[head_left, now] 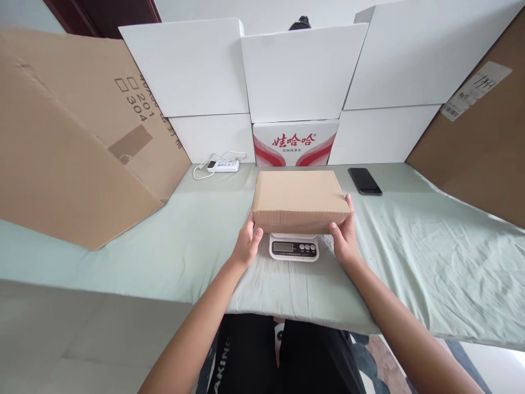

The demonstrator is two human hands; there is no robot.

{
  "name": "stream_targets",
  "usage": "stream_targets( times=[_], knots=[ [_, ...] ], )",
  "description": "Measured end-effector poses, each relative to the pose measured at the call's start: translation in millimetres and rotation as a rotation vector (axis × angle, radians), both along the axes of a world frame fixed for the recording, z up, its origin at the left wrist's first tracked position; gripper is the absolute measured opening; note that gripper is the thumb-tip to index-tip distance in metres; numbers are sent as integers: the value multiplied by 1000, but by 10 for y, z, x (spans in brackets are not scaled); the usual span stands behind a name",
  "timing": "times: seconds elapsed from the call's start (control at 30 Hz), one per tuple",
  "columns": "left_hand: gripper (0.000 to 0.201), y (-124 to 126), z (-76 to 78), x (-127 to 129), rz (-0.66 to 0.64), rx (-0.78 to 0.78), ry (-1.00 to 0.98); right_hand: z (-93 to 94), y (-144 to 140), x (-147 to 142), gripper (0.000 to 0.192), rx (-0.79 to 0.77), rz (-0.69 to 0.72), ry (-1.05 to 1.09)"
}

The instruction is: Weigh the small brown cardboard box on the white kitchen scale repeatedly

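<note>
A closed brown cardboard box (pixel 301 191) is over a small white digital kitchen scale (pixel 294 248), covering most of it. Only the scale's front panel shows, with a grey display and round buttons; I cannot read any figure there. My left hand (pixel 248 241) grips the box's left front corner, thumb toward the front. At the right front corner my right hand (pixel 345 232) holds the box, with the thumb on the front face and fingers along the side. Whether the box rests on the scale or hangs just above it, I cannot tell.
A white power strip (pixel 223 166) with a coiled cable lies back left. Back right lies a black phone (pixel 365 181). White boxes (pixel 295 76) and a red-printed carton (pixel 296 143) wall the rear; large cardboard sheets (pixel 82 137) flank the green-clothed table (pixel 418 257).
</note>
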State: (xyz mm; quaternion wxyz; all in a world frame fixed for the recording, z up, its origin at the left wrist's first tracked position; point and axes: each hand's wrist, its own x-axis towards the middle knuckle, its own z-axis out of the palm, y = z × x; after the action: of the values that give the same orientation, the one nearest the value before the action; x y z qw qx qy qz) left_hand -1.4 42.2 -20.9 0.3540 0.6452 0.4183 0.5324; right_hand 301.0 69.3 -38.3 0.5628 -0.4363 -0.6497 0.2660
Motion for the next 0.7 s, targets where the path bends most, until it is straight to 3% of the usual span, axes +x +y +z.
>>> stream_targets(
  times=[0.13, 0.27, 0.4, 0.5, 0.57, 0.63, 0.7],
  knots=[
    [89, -22, -9, 2, 21, -17, -21, 19, -46, -25, 97, -23, 2, 48],
    [89, -113, 7, -12, -49, -51, -23, 110, -179, -55, 93, -50, 46, 80],
    [88, -98, 239, -64, -98, -22, -38, 396, -131, -7, 84, 7, 43, 58],
    [82, 185, 481, -40, -73, -20, -52, 633, 216, 9, 78, 137, -29, 38],
    [78, 490, 541, 35, -35, -52, -95, 686, 537, -40, 78, 215, -61, 34],
    [78, 801, 468, 131, 7, -60, -160, 616, 829, -131, 86, 285, -99, 81],
    [79, 1043, 296, 208, 65, -95, -189, 451, 1030, -228, 89, 253, -130, 130]
  ],
)
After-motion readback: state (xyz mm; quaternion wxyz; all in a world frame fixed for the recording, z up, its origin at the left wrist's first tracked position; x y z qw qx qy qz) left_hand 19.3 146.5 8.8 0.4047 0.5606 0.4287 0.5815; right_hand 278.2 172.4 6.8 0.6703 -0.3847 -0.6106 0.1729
